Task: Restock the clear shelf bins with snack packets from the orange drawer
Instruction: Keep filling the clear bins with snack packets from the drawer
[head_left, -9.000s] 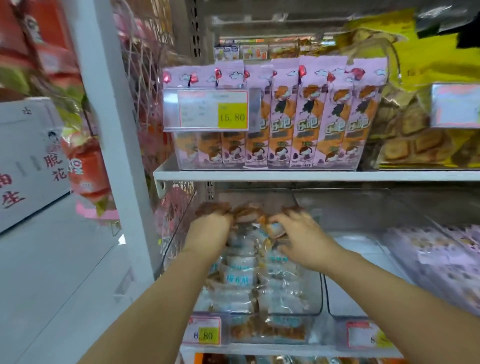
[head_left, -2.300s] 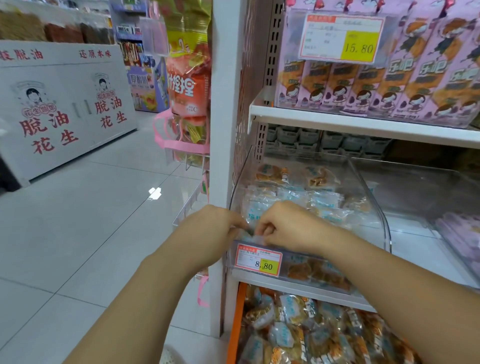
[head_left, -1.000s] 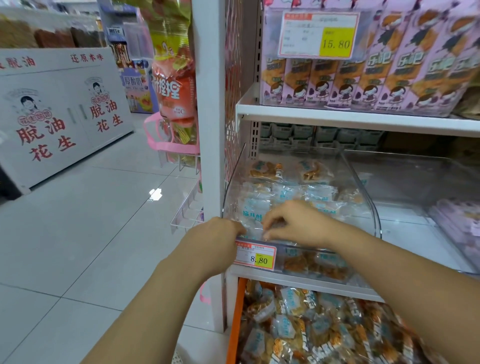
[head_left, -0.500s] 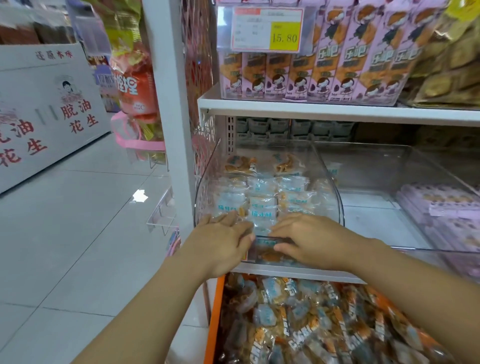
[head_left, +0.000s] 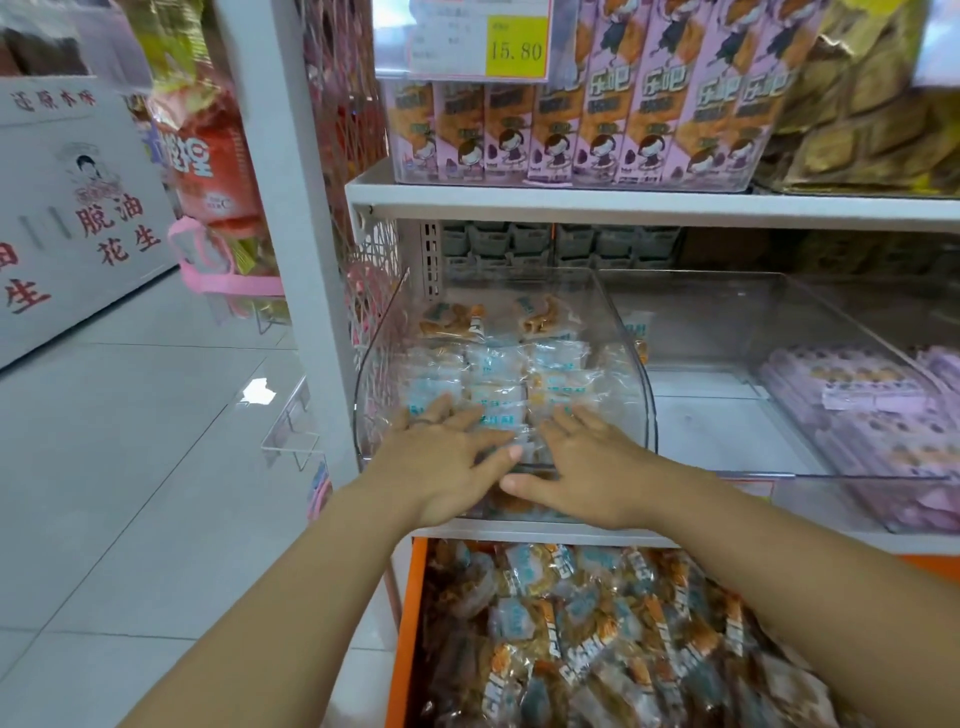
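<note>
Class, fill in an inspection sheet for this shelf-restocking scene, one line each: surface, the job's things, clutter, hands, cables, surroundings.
Surface: white shelf carries the clear bins, directly above the orange drawer.
Job's things: left clear bin holds rows of snack packets; the drawer is heaped with loose packets; neighbouring bin looks mostly bare.
Clutter: nothing seen.
Hands: left hand and right hand lie flat, fingers straight, on the front packets of the left bin.
Cables: nothing seen.
Surroundings: purple boxes and a 15.80 price tag above; tiled floor; pink basket.
</note>
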